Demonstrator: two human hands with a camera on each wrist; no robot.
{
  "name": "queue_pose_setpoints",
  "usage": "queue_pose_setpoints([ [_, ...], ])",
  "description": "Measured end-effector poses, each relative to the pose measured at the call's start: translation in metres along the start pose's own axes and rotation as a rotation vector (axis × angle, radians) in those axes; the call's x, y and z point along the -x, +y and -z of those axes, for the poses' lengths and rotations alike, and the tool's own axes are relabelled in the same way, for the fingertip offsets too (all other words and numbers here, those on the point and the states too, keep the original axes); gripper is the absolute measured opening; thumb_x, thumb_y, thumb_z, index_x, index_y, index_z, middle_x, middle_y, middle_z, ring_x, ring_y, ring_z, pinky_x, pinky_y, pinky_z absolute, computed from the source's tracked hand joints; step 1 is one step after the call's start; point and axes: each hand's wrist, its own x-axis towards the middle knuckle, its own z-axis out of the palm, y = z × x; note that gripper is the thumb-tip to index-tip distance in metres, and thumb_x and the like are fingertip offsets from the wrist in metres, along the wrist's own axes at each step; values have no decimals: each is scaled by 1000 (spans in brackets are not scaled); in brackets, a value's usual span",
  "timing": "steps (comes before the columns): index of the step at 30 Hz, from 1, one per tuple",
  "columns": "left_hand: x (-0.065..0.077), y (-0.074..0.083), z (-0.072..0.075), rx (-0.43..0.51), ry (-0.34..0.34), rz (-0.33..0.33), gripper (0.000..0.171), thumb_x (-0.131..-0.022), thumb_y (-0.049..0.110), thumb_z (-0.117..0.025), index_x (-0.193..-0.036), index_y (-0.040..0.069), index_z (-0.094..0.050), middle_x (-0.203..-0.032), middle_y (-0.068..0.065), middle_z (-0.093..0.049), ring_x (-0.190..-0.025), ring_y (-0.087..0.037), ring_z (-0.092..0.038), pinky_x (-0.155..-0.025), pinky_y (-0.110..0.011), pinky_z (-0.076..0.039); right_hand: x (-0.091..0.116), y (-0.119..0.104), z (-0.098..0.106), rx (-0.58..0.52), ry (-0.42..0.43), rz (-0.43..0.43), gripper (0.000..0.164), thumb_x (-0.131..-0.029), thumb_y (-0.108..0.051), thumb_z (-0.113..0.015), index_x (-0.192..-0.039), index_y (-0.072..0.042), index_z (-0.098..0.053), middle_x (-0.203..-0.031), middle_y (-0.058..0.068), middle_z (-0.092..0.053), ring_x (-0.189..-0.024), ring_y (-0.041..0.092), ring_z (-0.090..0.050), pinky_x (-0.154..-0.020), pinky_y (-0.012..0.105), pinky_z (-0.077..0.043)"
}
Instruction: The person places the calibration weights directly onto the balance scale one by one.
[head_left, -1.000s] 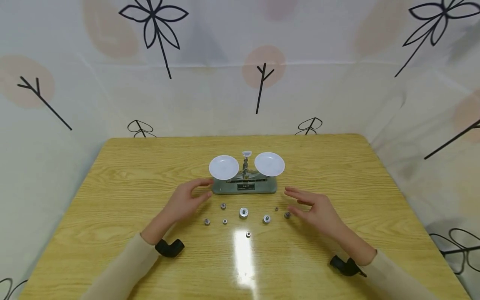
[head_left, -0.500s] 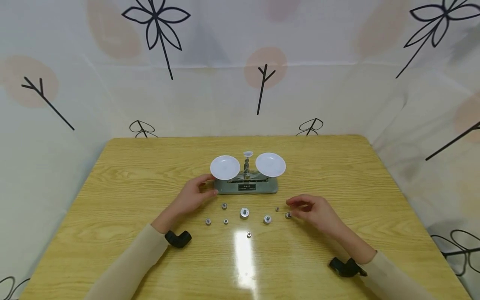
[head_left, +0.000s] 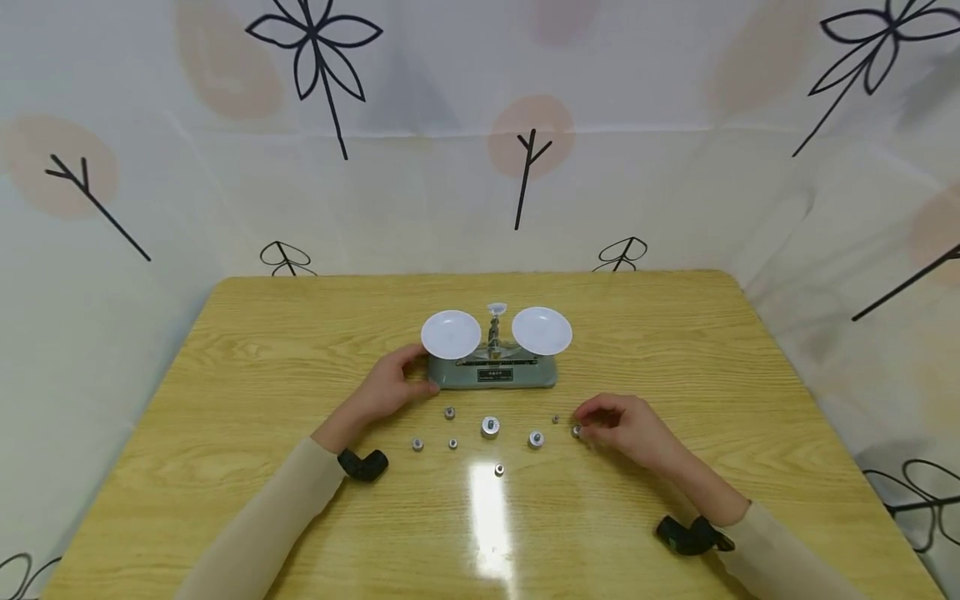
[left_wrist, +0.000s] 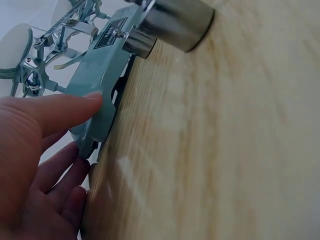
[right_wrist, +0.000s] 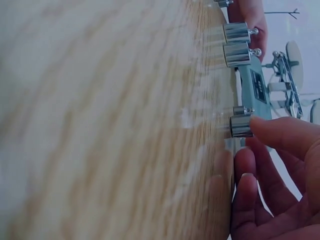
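A balance scale with a green base and two white pans stands mid-table in the head view. My left hand grips the left end of its base; in the left wrist view the thumb lies on the front and the fingers curl behind the end. At the right, my right hand pinches a small metal weight standing on the table. The right wrist view shows the thumb against this weight's knob end, the other fingers curled close by.
Several more knobbed metal weights stand before the scale, among them a large one, a medium one and a tiny one. A patterned cloth hangs behind the wooden table.
My left hand has moved right and closed on the scale's base end. My right hand's fingers have drawn together at the small weight. The scale and weights keep their places.
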Motion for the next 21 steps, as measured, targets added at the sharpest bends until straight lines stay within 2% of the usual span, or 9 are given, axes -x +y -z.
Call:
queue_pose_setpoints([
  [11, -8, -2, 1, -23, -24, 27, 66, -78, 6, -85, -138, 5, -57, -137, -11, -57, -130, -29, -49, -109, -46, -37, 1, -4, 1, -22, -35, -27, 16, -85, -9, -79, -101, -10, -74, -99, 3, -70, -82, 14, -63, -69, 25, -53],
  [21, -12, -3, 0, -55, -38, -52, 71, -75, 6, -88, -138, 8, -57, -136, -8, -58, -129, -27, -48, -110, -46, -36, 1, 0, 1, 6, -64, -5, 19, -85, -13, -80, -102, -12, -74, -100, 1, -71, -83, 13, -62, -69, 25, -51],
])
